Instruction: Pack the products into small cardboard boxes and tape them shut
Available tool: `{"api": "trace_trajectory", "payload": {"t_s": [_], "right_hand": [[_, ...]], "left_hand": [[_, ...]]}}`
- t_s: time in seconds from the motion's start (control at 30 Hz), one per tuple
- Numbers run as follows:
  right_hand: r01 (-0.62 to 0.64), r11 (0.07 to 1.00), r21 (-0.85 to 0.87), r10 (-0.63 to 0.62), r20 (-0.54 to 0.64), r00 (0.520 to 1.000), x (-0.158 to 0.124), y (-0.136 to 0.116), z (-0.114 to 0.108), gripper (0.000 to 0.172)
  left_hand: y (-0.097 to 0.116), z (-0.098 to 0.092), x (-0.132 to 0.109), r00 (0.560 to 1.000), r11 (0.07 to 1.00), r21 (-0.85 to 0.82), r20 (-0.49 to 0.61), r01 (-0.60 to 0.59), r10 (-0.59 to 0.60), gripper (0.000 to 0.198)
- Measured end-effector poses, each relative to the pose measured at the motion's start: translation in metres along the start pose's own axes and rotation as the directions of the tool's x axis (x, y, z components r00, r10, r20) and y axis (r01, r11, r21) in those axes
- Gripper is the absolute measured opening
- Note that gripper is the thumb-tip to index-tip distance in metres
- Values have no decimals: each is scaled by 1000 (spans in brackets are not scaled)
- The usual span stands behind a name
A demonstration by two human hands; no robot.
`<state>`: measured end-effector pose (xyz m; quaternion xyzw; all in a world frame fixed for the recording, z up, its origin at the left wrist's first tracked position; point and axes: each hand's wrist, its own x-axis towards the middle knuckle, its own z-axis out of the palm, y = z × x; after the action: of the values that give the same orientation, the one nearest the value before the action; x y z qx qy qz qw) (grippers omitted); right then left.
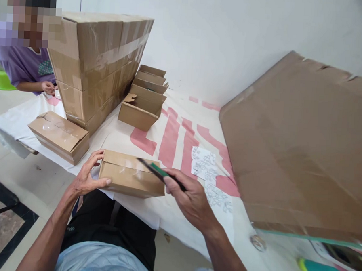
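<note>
Two hands are flanking the small taped brown cardboard box (132, 174) lying lengthwise between them, the left hand (88, 176) clasping its end with spread fingers, the right hand (193, 200) pinching a thin green-and-black tool (158, 172) above it.

White wall (235, 33) is recorded behind a table (117, 137) draped with a white, red-marked sheet (174, 139). Pale floor (45, 181) is crossed by a dark strip (22, 216). Lighting is even.

The green-handled tool (158, 173) in the right hand (192, 201) is blurred, its kind unclear
</note>
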<state>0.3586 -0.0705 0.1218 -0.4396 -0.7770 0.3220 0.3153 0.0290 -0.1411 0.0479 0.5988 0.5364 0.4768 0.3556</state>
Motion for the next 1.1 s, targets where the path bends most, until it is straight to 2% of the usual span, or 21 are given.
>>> {"api": "trace_trajectory", "payload": {"t_s": [0.07,0.17,0.4,0.5,0.6,0.73,0.83,0.9,0.97,1.1], "right_hand": [[130,992,-4,-129,120,984,16,-25,8,30],[272,962,-18,-260,240,935,35,-46,19,26],[397,901,-177,-312,371,874,53,-54,28,30],[438,851,-290,-300,418,858,56,-56,28,32],[472,753,-459,-242,473,847,60,-64,30,33],[492,597,-634,-102,548,830,69,-90,35,32],[512,531,-676,-9,599,801,76,-115,34,31],[533,508,-677,8,622,783,80,-124,28,30],[549,497,-672,-6,630,777,81,-120,14,30],[485,528,-697,19,581,814,70,-77,-36,34]], "left_hand": [[0,1,-1,1000,1000,-3,-3,3,-3,69],[-2,2,-2,1000,1000,-12,-3,1,-2,70],[-5,4,-2,999,999,-22,3,-36,36,68],[-5,4,-2,999,999,-27,4,-40,40,68],[-3,5,-2,999,999,-26,2,-42,42,67],[-2,3,-2,999,999,-15,13,-43,43,66],[-2,1,-1,1000,1000,9,14,-11,11,68],[-3,-2,1,1000,1000,25,9,5,-5,68],[-4,-3,2,1000,999,33,6,9,-9,67],[-7,-5,3,1000,999,48,8,14,-15,71]]}}
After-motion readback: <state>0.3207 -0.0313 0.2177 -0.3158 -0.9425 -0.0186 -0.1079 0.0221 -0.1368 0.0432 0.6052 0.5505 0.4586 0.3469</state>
